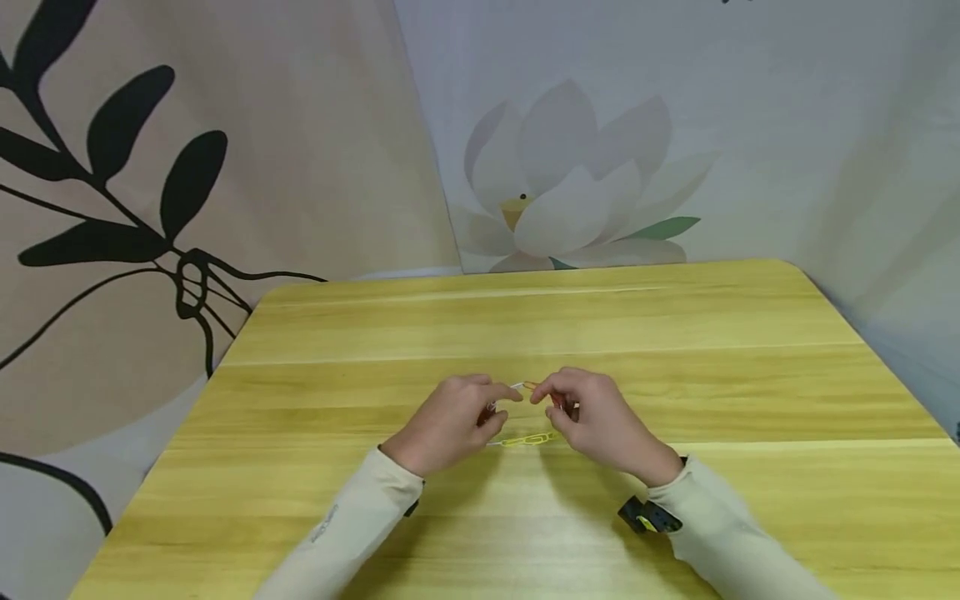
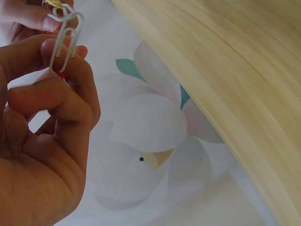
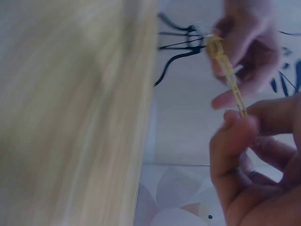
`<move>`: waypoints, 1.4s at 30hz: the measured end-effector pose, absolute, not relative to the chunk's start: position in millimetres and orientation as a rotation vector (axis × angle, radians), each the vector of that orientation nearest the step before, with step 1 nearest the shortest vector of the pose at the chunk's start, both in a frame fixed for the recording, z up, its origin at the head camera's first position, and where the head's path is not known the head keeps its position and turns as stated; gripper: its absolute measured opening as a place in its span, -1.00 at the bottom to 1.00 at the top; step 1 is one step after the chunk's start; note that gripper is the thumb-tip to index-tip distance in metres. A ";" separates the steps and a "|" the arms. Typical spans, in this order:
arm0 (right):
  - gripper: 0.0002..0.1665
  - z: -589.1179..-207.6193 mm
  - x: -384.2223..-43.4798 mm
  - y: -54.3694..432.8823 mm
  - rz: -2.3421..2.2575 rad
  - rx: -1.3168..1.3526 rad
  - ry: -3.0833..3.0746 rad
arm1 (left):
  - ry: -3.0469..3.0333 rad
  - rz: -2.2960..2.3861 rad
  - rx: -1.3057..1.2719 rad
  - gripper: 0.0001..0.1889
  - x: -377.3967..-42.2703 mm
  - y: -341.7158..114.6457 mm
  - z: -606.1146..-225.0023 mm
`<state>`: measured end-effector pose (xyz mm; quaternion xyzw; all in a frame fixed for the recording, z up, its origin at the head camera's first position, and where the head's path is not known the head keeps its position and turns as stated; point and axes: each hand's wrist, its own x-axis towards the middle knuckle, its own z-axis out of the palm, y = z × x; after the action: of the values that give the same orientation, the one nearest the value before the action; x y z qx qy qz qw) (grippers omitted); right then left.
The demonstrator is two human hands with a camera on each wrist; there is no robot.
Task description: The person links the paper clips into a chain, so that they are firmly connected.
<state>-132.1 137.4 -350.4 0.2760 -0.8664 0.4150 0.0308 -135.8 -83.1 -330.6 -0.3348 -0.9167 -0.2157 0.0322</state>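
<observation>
My left hand pinches a white paper clip between thumb and fingers, with a bit of red beside the fingertips. My right hand faces it, a small gap away, pinching paper clips too. An orange clip shows at its index fingertip, and red shows under the fingers. Linked yellow paper clips make a chain between the two hands on the near side. In the right wrist view the yellow chain stretches from one hand to the other. Fingers hide several of the links.
Both hands are over a wooden table, near its middle. Behind it hangs a cloth printed with a pale flower and dark leaves. A small black device is strapped at the right wrist.
</observation>
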 end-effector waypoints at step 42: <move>-0.57 -379.7 -185.3 134.9 0.880 0.719 -3.195 | -3.233 -0.564 -0.759 -0.69 -186.9 -87.3 -371.9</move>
<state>-185.3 134.9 -379.7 0.2103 -0.9349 0.2575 -0.1243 -186.9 -87.3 -371.9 -0.2238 -0.9537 -0.1663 -0.1129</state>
